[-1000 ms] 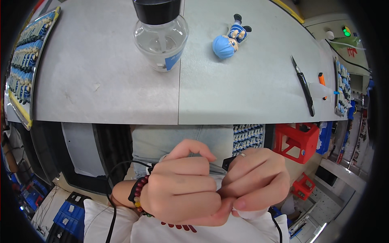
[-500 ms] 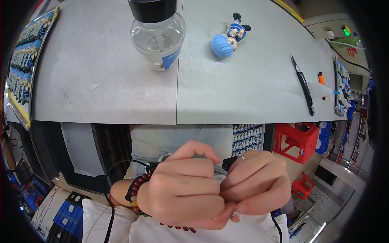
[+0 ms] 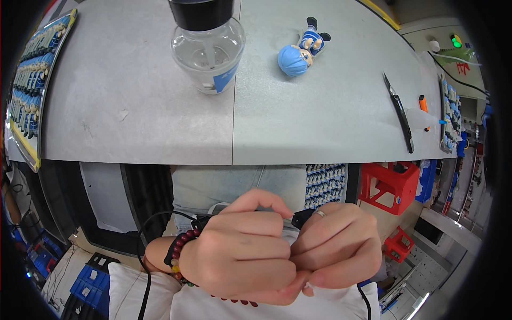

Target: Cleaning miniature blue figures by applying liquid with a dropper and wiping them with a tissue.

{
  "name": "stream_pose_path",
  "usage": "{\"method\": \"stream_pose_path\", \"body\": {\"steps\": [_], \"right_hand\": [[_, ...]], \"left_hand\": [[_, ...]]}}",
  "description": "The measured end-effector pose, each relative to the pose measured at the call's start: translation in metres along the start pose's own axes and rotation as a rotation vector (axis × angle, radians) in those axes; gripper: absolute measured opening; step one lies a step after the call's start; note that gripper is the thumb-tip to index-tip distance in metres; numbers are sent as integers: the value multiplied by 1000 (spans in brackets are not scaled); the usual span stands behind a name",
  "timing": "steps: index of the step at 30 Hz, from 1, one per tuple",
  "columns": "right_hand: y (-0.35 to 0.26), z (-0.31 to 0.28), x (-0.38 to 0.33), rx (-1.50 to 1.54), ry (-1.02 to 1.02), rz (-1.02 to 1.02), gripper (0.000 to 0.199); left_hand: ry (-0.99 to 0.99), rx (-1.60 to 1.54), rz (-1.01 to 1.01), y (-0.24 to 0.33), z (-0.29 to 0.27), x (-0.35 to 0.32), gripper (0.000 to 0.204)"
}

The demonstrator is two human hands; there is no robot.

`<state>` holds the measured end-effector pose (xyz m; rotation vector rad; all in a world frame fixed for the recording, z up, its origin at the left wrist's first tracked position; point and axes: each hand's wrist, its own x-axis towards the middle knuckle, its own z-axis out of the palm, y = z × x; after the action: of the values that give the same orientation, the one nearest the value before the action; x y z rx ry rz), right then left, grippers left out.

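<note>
Close to my body, below the table edge, my left hand [image 3: 240, 253] and my right hand [image 3: 338, 245] meet with fingers curled. Thumb and fingertips of both pinch together at the lower middle. A tiny whitish bit shows between them, too small to name; the fingers hide the rest. My left wrist wears a beaded bracelet [image 3: 178, 253], and a ring [image 3: 321, 213] is on my right hand. Beyond the hands, a blue-haired toy figurine [image 3: 301, 50] lies on its side on the table. Neither hand touches it.
A clear bottle with a black cap [image 3: 208, 53] stands on the grey table [image 3: 133, 106]. At right lie a black-handled craft knife [image 3: 400, 114] and an orange piece [image 3: 423, 102]. Trays of figurines [image 3: 34, 80] flank both sides. Red stools [image 3: 389, 186] stand on the right.
Both hands have shifted very slightly, with the right one a little lower and their fingertips still together. The things on the table have not moved.
</note>
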<state>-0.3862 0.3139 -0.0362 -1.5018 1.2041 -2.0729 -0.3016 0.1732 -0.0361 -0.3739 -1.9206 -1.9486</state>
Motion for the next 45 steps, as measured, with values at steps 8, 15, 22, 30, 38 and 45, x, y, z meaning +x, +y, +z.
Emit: {"method": "stream_pose_path", "body": {"steps": [8, 15, 22, 30, 38, 45], "right_hand": [[-3, 2, 1, -35, -19, 39, 23], [4, 8, -6, -17, 90, -76, 23], [-3, 1, 2, -20, -19, 48, 23], [2, 4, -4, -14, 13, -23, 22], [-4, 0, 4, -44, -62, 37, 24], [-4, 1, 1, -34, -36, 35, 23]], "left_hand": [[27, 16, 18, 1, 1, 0, 20], [37, 17, 29, 0, 1, 0, 20], [20, 25, 37, 2, 0, 2, 19], [24, 8, 29, 1, 0, 1, 18], [-17, 11, 22, 2, -2, 0, 18], [-50, 15, 17, 1, -2, -1, 16]]}}
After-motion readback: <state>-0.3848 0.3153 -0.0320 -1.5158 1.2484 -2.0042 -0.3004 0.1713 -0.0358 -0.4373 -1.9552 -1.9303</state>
